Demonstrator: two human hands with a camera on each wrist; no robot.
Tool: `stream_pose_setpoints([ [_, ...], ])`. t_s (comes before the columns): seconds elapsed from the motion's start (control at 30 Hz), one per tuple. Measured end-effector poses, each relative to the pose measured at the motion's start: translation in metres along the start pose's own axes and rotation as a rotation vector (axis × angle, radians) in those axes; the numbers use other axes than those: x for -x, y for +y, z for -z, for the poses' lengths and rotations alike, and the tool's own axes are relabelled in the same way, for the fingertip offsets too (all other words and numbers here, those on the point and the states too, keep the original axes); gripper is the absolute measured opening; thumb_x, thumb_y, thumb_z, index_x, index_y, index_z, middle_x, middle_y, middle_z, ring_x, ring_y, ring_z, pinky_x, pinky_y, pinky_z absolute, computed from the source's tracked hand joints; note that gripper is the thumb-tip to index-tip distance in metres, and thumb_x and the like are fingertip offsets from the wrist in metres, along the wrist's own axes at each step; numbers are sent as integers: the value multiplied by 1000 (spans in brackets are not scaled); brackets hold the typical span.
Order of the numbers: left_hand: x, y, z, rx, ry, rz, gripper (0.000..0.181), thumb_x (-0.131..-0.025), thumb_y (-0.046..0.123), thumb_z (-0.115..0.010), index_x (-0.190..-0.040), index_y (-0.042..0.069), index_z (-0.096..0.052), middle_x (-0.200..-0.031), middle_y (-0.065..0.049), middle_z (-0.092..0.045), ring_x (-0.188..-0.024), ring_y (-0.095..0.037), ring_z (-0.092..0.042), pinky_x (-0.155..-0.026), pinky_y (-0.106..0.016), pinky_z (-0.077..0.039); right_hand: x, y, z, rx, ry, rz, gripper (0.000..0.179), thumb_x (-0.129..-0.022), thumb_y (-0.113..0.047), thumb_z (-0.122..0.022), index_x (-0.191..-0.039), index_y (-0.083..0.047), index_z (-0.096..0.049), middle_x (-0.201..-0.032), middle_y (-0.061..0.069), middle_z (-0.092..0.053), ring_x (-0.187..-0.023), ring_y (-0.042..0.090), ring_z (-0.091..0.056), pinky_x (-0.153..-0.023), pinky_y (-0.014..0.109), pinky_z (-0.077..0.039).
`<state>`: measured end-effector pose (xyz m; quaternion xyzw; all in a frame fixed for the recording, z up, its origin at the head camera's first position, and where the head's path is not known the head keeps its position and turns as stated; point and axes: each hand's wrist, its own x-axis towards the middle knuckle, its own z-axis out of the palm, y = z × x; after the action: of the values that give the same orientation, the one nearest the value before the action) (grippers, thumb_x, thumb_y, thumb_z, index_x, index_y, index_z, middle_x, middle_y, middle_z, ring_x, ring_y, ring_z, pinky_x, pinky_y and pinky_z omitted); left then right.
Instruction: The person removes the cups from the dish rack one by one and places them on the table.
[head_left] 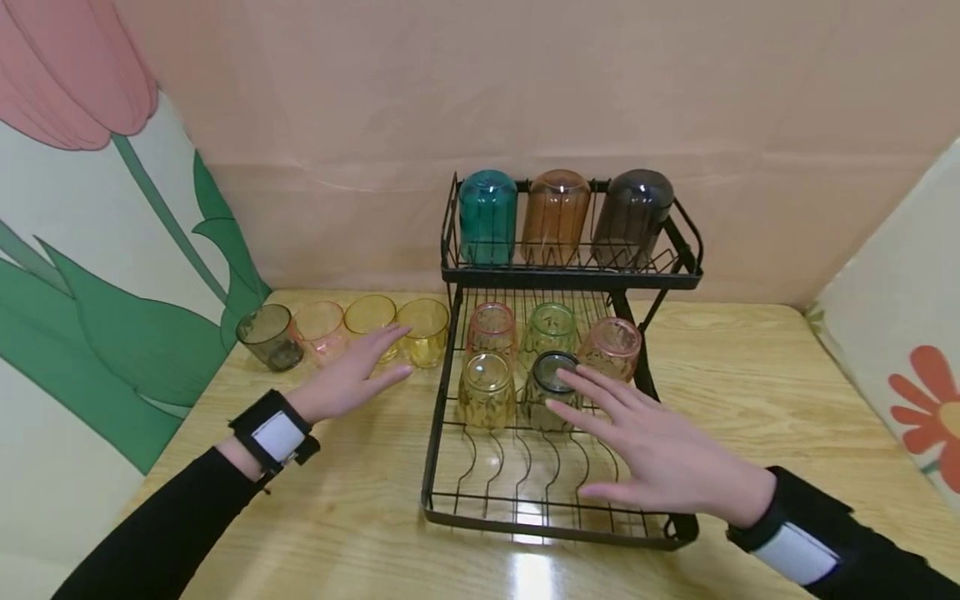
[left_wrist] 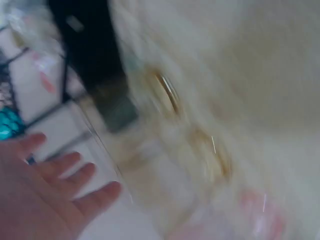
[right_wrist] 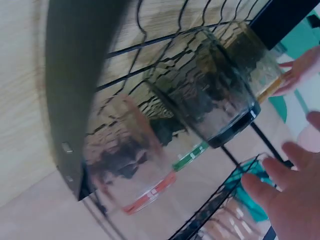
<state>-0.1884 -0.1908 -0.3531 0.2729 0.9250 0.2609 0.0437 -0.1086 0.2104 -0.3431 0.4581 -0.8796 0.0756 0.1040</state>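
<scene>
My left hand [head_left: 347,382], fingers extended, is over the wood table close to two yellow glasses [head_left: 424,332]; a pink glass [head_left: 318,327] and a grey glass [head_left: 272,335] stand left of them. Spread fingers of my right hand [head_left: 652,446] overlap the dark grey glass [head_left: 553,396] on the black rack's lower tier in the head view. In the right wrist view a gap shows between those fingertips and the upside-down grey glass [right_wrist: 210,95]. Neither hand holds anything. Also upside down on this tier are a yellow glass [head_left: 486,392], a green glass [head_left: 551,327] and two pink glasses [head_left: 613,346].
Above and behind, the rack's upper basket [head_left: 570,277] carries a teal glass [head_left: 488,217], an amber glass [head_left: 557,218] and a dark glass [head_left: 633,218]. The lower tier's front rail [head_left: 555,532] rises slightly over the table [head_left: 360,517]. A pink wall [head_left: 337,167] stands behind.
</scene>
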Motion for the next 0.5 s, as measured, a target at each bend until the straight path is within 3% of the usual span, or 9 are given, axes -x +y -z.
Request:
stream_pose_setpoints([
  [0.1,15,10,-9,274,8,74,64,-103,43,-43,-154,11,-22,-157,-14,-24,-142,-33,-24,-111,-56,-22,-15,2,-1,12,-7,12,91,-84,-66,-59,-155,-19,-25,-161,13,-9,-145,37,-12,-101,66,-30],
  [0.3,37,25,-26,842,43,197,60,-106,42,-30,-154,7,-19,-155,-20,-23,-141,-37,-22,-110,-58,-22,-43,11,3,63,-11,-9,100,-83,-73,-54,-157,-18,-15,-162,13,0,-145,38,-5,-104,67,-25],
  [0.5,58,37,-36,1488,161,290,63,-107,43,-23,-154,3,-8,-156,-24,-15,-143,-36,-17,-113,-54,-16,-65,20,13,91,-20,-53,104,-82,-72,-57,-157,-17,-11,-162,11,7,-146,36,-1,-103,67,-24],
])
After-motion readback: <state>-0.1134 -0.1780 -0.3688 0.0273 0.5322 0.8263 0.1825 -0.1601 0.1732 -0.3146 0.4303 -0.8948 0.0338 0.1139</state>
